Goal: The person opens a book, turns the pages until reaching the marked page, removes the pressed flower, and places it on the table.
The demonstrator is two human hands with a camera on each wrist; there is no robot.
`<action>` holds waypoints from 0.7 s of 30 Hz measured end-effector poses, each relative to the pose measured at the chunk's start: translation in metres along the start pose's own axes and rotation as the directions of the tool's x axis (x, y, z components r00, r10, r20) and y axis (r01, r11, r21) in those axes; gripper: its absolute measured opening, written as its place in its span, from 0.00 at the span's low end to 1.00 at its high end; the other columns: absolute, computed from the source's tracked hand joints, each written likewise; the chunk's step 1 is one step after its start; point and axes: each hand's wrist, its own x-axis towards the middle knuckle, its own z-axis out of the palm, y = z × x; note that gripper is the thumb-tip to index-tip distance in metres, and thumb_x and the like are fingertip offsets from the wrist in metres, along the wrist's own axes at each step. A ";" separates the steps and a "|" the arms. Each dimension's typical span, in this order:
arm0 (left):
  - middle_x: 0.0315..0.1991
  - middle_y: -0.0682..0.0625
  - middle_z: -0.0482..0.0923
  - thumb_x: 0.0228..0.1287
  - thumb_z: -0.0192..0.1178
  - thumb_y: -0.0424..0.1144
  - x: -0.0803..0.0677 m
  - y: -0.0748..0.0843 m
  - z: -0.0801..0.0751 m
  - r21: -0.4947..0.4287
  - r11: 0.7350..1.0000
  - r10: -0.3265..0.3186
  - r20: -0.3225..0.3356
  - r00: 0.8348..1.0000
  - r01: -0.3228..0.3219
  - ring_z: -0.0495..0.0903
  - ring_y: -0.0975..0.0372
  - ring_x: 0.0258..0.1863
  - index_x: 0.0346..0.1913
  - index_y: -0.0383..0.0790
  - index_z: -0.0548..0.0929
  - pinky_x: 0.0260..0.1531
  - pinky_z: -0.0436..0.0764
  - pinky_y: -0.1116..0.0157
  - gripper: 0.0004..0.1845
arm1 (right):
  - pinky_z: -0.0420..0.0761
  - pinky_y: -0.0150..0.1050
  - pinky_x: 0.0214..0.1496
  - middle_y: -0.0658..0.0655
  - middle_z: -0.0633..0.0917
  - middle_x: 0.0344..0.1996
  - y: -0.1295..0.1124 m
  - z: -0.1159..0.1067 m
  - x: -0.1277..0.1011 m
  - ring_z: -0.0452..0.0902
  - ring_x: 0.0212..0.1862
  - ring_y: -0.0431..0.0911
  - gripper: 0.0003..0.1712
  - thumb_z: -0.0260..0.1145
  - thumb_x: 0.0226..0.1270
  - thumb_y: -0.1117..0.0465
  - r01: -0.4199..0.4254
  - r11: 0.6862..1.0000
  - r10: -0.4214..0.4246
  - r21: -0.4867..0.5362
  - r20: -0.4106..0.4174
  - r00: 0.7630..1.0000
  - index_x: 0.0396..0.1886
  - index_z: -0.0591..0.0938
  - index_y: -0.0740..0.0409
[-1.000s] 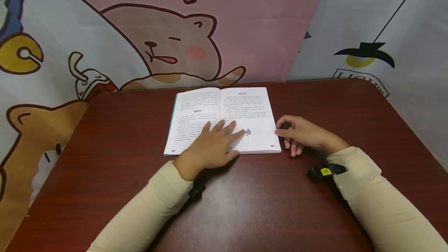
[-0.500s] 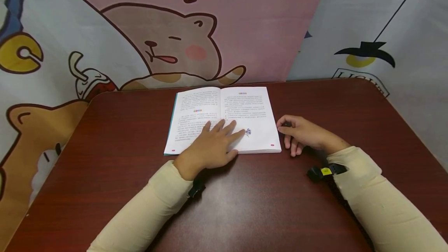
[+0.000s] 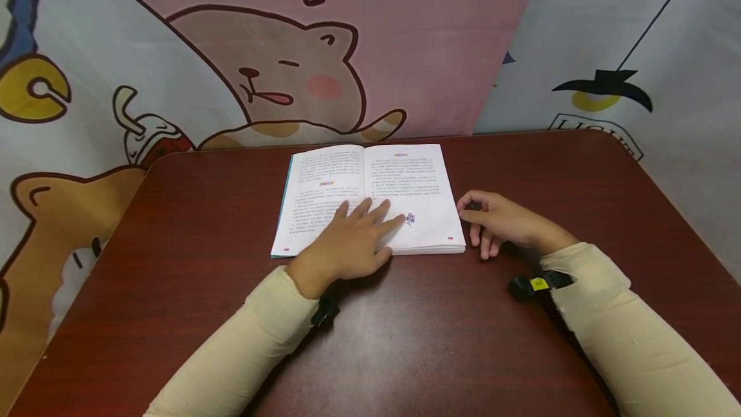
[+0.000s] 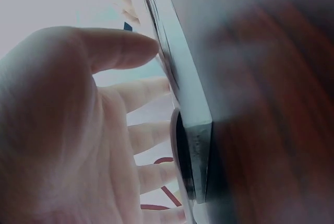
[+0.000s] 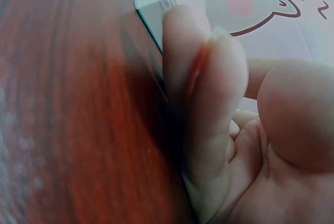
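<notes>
An open book (image 3: 405, 176) with printed text and a small blue drawing lies flat at the middle of the table. My left hand (image 3: 350, 246) rests on its lower part with fingers spread, covering some text of the left page. In the left wrist view the left thumb (image 4: 122, 49) reaches the page edges, and the thick page block (image 4: 180, 72) shows beside it. Just off the book's right edge, my right hand (image 3: 500, 221) has loosely bent fingers, with thumb and index finger close to the page edge. Its lower fingers (image 5: 182, 51) hang by the tabletop in the right wrist view.
The dark red wooden table (image 3: 191, 230) spreads around the book on all sides. Behind it hangs a cloth (image 3: 428, 50) printed with cartoon animals. A black device (image 3: 523, 287) is strapped to the right wrist, another (image 3: 325, 311) to the left.
The right thumb has shifted slightly right, off the book's right edge, where it overlapped the page a second ago. The left hand is practically still, and the book stays open at the same pages.
</notes>
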 end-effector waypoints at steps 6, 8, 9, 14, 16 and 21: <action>0.80 0.48 0.55 0.78 0.41 0.50 -0.001 -0.001 0.002 -0.009 1.000 0.014 -0.036 0.999 -0.014 0.55 0.45 0.78 0.78 0.58 0.60 0.72 0.55 0.37 0.28 | 0.81 0.42 0.18 0.59 0.79 0.20 0.000 0.000 0.000 0.81 0.15 0.49 0.22 0.52 0.80 0.55 -0.004 1.000 0.004 0.003 0.000 1.000 0.64 0.64 0.62; 0.79 0.47 0.56 0.78 0.40 0.49 -0.001 -0.001 0.002 -0.005 1.000 0.022 -0.051 0.998 -0.022 0.56 0.45 0.78 0.78 0.58 0.61 0.72 0.56 0.37 0.28 | 0.81 0.42 0.18 0.59 0.79 0.20 0.001 0.001 0.000 0.81 0.15 0.49 0.21 0.52 0.80 0.54 -0.001 1.000 0.001 0.008 -0.001 1.000 0.63 0.64 0.62; 0.79 0.47 0.56 0.78 0.40 0.49 -0.002 -0.001 0.002 -0.005 1.000 0.024 -0.055 0.998 -0.024 0.56 0.45 0.78 0.77 0.58 0.62 0.72 0.56 0.37 0.27 | 0.81 0.42 0.18 0.59 0.79 0.20 0.001 0.001 0.000 0.81 0.15 0.49 0.21 0.52 0.80 0.54 0.001 1.000 -0.001 0.009 0.000 1.000 0.63 0.64 0.62; 0.77 0.48 0.62 0.78 0.41 0.47 -0.001 0.000 0.002 0.008 0.999 0.048 -0.107 0.993 -0.047 0.61 0.44 0.75 0.75 0.58 0.66 0.70 0.61 0.37 0.25 | 0.81 0.42 0.18 0.59 0.79 0.20 0.002 0.001 0.001 0.81 0.15 0.49 0.21 0.52 0.80 0.54 0.009 1.000 -0.009 0.012 0.001 1.000 0.63 0.64 0.62; 0.75 0.48 0.65 0.78 0.43 0.45 0.000 0.000 0.003 0.014 0.998 0.066 -0.137 0.988 -0.065 0.64 0.44 0.74 0.74 0.58 0.69 0.69 0.63 0.37 0.24 | 0.81 0.42 0.18 0.59 0.79 0.20 0.002 0.001 0.001 0.81 0.15 0.48 0.21 0.52 0.80 0.55 0.008 1.000 -0.008 0.010 0.002 1.000 0.63 0.64 0.61; 0.72 0.50 0.71 0.77 0.48 0.42 0.002 0.001 0.003 0.027 0.995 0.104 -0.181 0.978 -0.100 0.69 0.48 0.71 0.73 0.55 0.70 0.67 0.67 0.40 0.24 | 0.81 0.42 0.18 0.58 0.79 0.20 0.003 0.001 0.002 0.81 0.15 0.48 0.20 0.51 0.80 0.55 0.006 1.000 -0.006 0.005 -0.001 1.000 0.63 0.64 0.61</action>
